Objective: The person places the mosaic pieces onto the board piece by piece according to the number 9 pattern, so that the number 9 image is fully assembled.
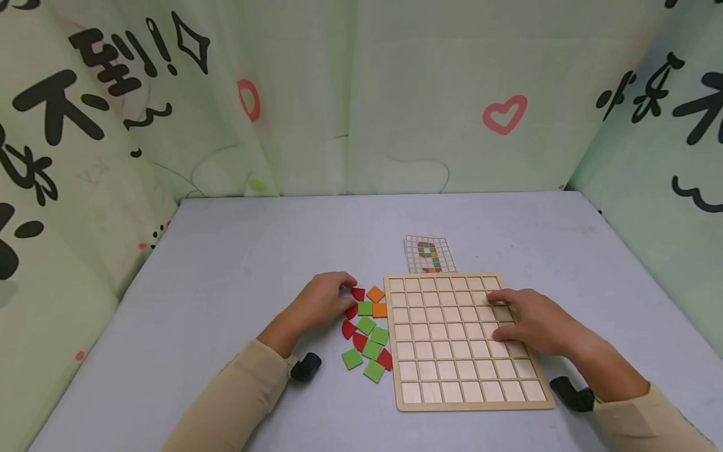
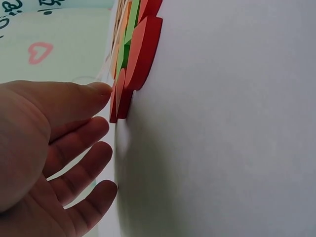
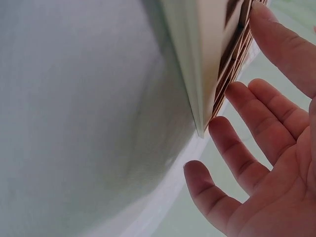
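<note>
My left hand (image 1: 321, 298) is at the left edge of a group of flat red, green and orange pieces. Its thumb and a fingertip are next to red rounded pieces (image 1: 358, 294); in the left wrist view the thumb tip meets a red piece (image 2: 123, 101), and the other fingers are spread loosely. A wooden grid board (image 1: 440, 350) with rows of square cells lies right of the pieces. My right hand (image 1: 533, 320) rests over the board's right side, thumb and fingers extended on it. In the right wrist view the board's edge (image 3: 210, 54) stands beside the fingers.
Green squares (image 1: 352, 358) and orange squares (image 1: 380, 310) lie by the board's left edge. Behind the board is a gridded picture card (image 1: 429, 251) with a coloured pattern, its lower edge meeting the board. The white table (image 1: 271, 232) is bordered by printed curtains (image 1: 418, 94).
</note>
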Tool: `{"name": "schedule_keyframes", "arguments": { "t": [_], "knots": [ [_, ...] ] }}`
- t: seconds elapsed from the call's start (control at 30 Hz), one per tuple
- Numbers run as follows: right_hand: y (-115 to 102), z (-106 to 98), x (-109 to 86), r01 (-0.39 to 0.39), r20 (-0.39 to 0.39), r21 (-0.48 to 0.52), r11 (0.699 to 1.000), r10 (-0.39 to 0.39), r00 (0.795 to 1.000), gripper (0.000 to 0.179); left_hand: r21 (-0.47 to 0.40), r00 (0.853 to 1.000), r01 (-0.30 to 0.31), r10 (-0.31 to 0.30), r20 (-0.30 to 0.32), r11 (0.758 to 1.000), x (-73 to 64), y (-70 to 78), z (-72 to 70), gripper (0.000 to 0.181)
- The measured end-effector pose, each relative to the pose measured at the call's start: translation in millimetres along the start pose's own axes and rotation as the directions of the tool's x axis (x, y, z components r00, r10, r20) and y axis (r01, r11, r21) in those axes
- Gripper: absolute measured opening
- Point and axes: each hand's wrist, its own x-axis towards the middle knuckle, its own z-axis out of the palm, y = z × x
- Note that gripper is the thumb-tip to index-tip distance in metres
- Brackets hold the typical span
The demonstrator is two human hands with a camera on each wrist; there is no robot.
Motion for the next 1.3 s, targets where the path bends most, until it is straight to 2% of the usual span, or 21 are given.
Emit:
{"name": "schedule_keyframes", "arguments": {
  "t": [0.3,0.73,1.3],
  "knots": [
    [1,1,-0.7,-0.003,0.001,-0.005,1.000,0.003,1.000,0.069,0.021,1.000,-0.023,0.023,-0.008,1.000,5.6,4.9,3.4,0.032],
    [1,1,-1.2,0.001,-0.002,-0.018,1.000,-0.001,1.000,0.069,0.005,1.000,0.006,-0.006,-0.016,1.000,9.0,9.8,9.1,0.032],
    [2,0,0.9,0.013,-0.007,-0.021,1.000,-0.014,1.000,0.067,0.001,1.000,0.002,-0.002,-0.017,1.000,14.6,12.1,9.6,0.029]
  ]
}}
